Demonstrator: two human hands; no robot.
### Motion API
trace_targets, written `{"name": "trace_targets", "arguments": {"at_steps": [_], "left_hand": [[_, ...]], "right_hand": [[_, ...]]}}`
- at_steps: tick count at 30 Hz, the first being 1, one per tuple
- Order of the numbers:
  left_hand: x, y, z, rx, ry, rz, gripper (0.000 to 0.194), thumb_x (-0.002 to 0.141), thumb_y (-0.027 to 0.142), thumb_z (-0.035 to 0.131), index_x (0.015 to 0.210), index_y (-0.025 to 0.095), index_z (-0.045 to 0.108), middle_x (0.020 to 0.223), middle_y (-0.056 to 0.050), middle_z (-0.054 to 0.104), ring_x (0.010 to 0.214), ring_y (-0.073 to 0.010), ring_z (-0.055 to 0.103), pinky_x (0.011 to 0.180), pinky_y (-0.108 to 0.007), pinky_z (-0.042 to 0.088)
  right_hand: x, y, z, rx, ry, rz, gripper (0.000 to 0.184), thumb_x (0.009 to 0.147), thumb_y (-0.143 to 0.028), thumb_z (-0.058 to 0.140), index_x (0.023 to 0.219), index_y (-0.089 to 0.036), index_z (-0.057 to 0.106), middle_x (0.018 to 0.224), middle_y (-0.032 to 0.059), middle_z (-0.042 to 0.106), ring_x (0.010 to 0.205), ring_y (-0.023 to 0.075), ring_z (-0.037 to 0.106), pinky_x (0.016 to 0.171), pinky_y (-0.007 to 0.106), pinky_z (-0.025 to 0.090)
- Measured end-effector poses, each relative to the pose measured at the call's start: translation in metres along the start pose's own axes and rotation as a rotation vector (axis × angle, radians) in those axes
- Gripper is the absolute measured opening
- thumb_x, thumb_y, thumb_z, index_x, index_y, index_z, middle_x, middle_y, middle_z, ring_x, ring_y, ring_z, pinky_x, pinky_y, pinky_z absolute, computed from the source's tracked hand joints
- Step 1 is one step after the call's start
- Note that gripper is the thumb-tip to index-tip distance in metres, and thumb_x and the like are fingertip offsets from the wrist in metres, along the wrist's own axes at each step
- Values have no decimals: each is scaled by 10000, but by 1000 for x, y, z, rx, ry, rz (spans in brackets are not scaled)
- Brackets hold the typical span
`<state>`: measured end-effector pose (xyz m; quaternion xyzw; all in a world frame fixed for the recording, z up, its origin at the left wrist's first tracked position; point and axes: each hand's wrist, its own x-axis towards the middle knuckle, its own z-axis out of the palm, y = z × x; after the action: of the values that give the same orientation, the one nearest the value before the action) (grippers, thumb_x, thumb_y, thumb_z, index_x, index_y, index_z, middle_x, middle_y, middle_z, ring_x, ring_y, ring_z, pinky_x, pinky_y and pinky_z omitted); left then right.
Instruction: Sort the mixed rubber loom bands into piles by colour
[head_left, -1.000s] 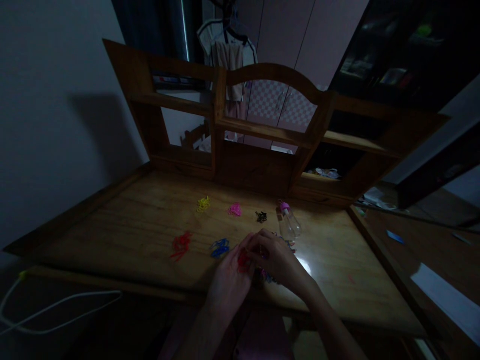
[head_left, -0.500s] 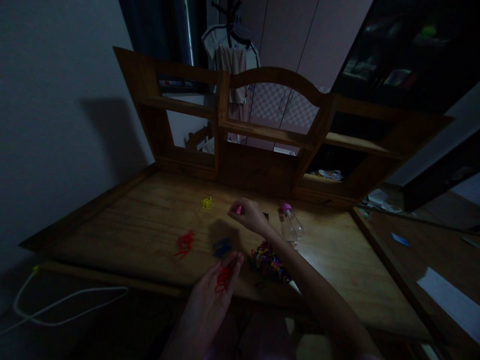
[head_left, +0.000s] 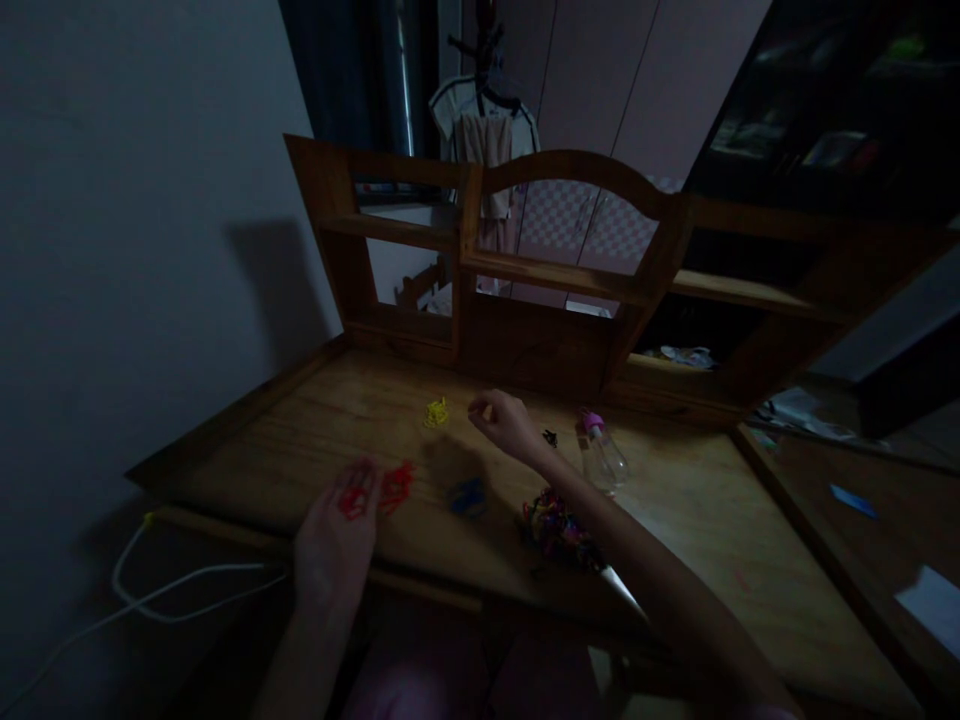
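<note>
On the left side of the desk, my left hand [head_left: 337, 535] is cupped palm up around several red rubber bands [head_left: 354, 502]. Right beside its fingers lies a pile of red bands [head_left: 396, 487]. My right hand [head_left: 510, 425] is above the desk's middle, thumb and fingers pinched together; what they hold, if anything, cannot be made out. A blue pile of bands [head_left: 467, 496] lies in shadow below it, and a yellow pile [head_left: 436, 412] is to its left. Black bands [head_left: 550, 438] show partly behind my right wrist. A mixed-colour heap [head_left: 555, 525] lies near my right forearm.
A clear bottle with a pink cap [head_left: 606, 462] lies beyond my right forearm. The wooden shelf unit [head_left: 540, 340] closes off the back of the desk [head_left: 720, 530]. A white cable [head_left: 187, 575] hangs at the front left. A side table [head_left: 810, 480] adjoins on the right.
My hands have parted: the left moved left with the red bands, beside the red pile. The right moved up to where the pink pile lay in view. The camera view has shifted left.
</note>
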<state>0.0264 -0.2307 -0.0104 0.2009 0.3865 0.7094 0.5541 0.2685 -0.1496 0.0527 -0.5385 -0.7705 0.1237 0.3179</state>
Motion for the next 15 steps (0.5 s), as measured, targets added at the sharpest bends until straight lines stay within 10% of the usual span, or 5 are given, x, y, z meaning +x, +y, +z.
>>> {"name": "trace_targets", "arguments": {"at_steps": [5,15], "left_hand": [[30,-7,11,37,-2,28,275,856,289,450,951,142,662,1131,-110,664,1170,-199,572,1085,-362,398],[11,-3,31,302,-165,174,434,933,475,368,1112,172,623,1189,-85,669,1277,-234,482,1150,-457,218]], "right_hand": [[-70,-3,-45,45,99,-1,110,898,-220,534,904,-201,642,867,26,656,634,121,552,605,234,391],[-188,27,-108,-3,467,406,196,907,-353,548,964,-201,656,716,6,601,541,122,481,518,245,356]]}}
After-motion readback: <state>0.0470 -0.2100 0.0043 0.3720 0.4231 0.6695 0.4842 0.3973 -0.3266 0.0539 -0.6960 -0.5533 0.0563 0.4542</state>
